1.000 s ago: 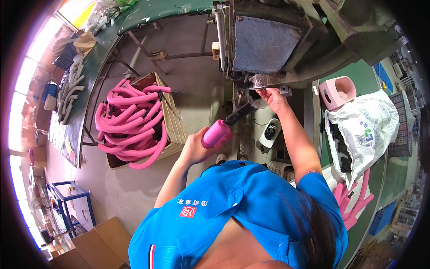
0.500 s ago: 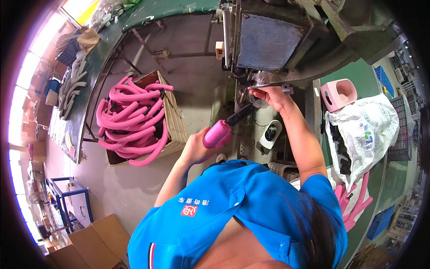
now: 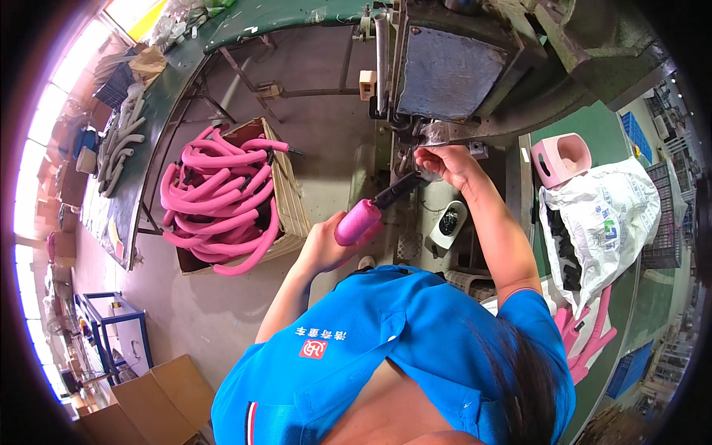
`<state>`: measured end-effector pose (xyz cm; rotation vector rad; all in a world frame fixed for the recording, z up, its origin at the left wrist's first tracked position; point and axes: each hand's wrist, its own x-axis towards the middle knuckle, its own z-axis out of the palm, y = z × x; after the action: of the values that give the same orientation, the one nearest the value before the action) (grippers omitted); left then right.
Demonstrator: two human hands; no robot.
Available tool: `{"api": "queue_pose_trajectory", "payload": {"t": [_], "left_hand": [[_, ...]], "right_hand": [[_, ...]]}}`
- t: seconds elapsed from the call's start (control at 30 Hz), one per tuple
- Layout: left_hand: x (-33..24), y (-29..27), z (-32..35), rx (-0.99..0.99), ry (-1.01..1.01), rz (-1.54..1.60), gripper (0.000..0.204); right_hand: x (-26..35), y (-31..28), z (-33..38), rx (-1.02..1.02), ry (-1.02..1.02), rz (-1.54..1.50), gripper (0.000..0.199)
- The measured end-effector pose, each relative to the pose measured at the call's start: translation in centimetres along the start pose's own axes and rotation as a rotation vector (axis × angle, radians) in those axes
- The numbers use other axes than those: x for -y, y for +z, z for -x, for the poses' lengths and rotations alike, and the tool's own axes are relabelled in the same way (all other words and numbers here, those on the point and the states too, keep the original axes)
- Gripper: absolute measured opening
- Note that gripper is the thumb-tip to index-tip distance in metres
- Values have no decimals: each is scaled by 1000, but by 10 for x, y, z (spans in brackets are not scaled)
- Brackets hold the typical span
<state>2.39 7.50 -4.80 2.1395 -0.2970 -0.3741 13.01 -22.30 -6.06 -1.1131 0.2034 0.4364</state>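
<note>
My left hand (image 3: 328, 245) is wrapped round a pink foam-covered tube (image 3: 358, 222). A black end piece (image 3: 397, 190) sticks out of the tube and reaches up to the right, to the working point of a green-grey press machine (image 3: 451, 70). My right hand (image 3: 447, 165) is at that working point, just below the machine's head, with thumb and fingers pinched together beside the tip of the black piece. Whatever lies between those fingertips is too small to make out.
To the left, a carton (image 3: 291, 200) is heaped with bent pink foam tubes (image 3: 222, 196). On the green bench at right stand a pink plastic holder (image 3: 561, 157) and a white sack (image 3: 604, 215) of black parts. A white foot pedal (image 3: 448, 225) lies below the machine.
My right hand has shifted very slightly at the machine, its fingers still pinched. The left hand and the pink tube stay almost in place.
</note>
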Motion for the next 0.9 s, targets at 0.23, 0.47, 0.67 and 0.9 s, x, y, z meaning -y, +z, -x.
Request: {"api": "queue_pose_trajectory", "payload": {"t": [0.23, 0.47, 0.67, 0.9], "left_hand": [[2, -1, 0, 1, -15, 8, 35], [0, -1, 0, 7, -20, 2, 36], [-2, 0, -1, 27, -15, -11, 35], [-2, 2, -1, 8, -49, -28, 36]], "right_hand": [[-10, -5, -3, 63, -106, -268, 25], [-13, -12, -4, 99, -126, -263, 33], [-14, -13, -5, 59, -121, -183, 24], [0, 8, 2, 76, -71, -11, 20]]}}
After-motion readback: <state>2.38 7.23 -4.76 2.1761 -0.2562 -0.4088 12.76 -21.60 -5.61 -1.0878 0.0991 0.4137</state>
